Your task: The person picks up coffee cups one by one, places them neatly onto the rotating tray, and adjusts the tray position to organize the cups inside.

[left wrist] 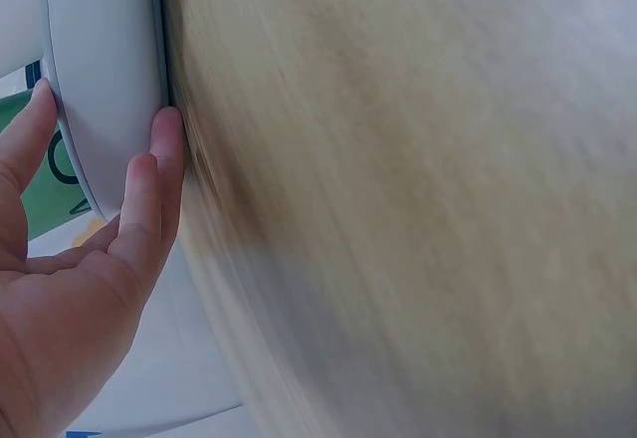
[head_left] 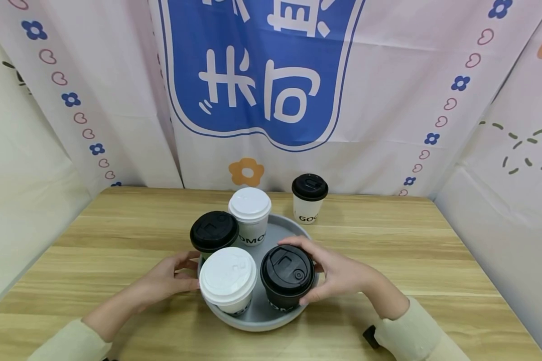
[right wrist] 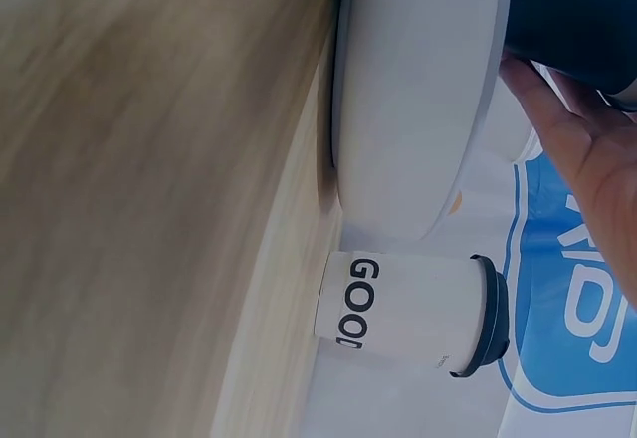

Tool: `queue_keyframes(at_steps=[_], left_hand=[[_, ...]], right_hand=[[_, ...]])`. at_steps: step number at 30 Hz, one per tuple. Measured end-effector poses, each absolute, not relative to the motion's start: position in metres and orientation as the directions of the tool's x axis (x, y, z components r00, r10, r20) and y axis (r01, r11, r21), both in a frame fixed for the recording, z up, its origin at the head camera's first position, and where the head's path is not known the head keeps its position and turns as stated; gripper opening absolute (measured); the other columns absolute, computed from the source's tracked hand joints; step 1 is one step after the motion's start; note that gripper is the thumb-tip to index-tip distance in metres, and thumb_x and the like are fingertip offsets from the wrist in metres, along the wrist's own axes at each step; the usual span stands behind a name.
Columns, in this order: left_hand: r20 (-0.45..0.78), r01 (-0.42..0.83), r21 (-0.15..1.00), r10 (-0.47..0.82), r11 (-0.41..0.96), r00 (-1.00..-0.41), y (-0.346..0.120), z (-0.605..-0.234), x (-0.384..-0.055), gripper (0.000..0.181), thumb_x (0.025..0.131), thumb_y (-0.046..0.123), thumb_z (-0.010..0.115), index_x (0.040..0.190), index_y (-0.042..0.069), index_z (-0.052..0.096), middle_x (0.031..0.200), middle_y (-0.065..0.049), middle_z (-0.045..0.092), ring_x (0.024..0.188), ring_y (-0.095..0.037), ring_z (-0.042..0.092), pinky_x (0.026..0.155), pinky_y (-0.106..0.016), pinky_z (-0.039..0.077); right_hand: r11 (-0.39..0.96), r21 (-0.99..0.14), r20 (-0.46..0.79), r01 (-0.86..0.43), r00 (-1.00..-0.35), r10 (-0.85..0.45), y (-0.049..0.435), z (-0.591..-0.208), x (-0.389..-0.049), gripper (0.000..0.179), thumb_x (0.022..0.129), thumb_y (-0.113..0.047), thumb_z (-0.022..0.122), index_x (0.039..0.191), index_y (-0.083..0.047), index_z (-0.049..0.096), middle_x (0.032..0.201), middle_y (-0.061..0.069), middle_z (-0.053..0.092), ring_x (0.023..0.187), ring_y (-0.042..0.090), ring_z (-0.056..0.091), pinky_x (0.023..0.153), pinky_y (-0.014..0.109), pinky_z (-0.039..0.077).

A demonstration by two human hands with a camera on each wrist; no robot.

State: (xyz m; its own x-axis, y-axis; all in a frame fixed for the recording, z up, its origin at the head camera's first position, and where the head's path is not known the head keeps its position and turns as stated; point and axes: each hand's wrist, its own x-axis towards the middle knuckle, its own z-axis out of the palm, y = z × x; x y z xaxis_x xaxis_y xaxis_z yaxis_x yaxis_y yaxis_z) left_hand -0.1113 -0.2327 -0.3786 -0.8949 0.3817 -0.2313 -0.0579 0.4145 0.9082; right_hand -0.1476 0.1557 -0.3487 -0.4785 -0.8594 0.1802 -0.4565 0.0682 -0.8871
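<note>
A round grey tray sits on the wooden table with several lidded paper cups on it. My left hand holds the tray's left side; in the left wrist view its thumb is at the rim and its fingertips by the bottom edge. At the tray's right, my right hand grips an all-black coffee cup, thumb in front and fingers behind. Beside that cup stands a white-lidded cup. Behind them are a black-lidded cup and another white-lidded cup.
Off the tray, at the back of the table, a white cup with a black lid stands upright, near the tray's far right rim. A printed curtain hangs along the table's back edge, with pale fabric walls at both sides.
</note>
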Motion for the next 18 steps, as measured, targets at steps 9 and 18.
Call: queue_keyframes(at_steps=[9, 18], left_hand=[[-0.226, -0.054, 0.909, 0.382, 0.413, -0.896, -0.233, -0.38, -0.112, 0.084, 0.09, 0.021, 0.074, 0.148, -0.015, 0.025, 0.138, -0.037, 0.046, 0.12, -0.04, 0.06, 0.088, -0.028, 0.057], [-0.232, -0.059, 0.907, 0.376, 0.418, -0.897, -0.234, -0.38, -0.112, 0.083, 0.09, 0.021, 0.074, 0.148, -0.014, 0.025, 0.138, -0.036, 0.046, 0.121, -0.04, 0.06, 0.089, -0.029, 0.057]], right_hand=[[0.167, -0.866, 0.127, -0.472, -0.529, -0.839, 0.17, -0.342, -0.149, 0.109, 0.073, -0.015, 0.088, 0.157, -0.027, 0.02, 0.16, 0.002, 0.032, 0.141, 0.028, 0.042, 0.109, 0.047, 0.047], [0.108, -0.862, 0.223, -0.495, -0.563, -0.796, 0.191, -0.333, -0.16, 0.101, 0.078, -0.027, 0.086, 0.157, -0.02, 0.023, 0.153, 0.015, 0.042, 0.136, 0.044, 0.046, 0.107, 0.068, 0.04]])
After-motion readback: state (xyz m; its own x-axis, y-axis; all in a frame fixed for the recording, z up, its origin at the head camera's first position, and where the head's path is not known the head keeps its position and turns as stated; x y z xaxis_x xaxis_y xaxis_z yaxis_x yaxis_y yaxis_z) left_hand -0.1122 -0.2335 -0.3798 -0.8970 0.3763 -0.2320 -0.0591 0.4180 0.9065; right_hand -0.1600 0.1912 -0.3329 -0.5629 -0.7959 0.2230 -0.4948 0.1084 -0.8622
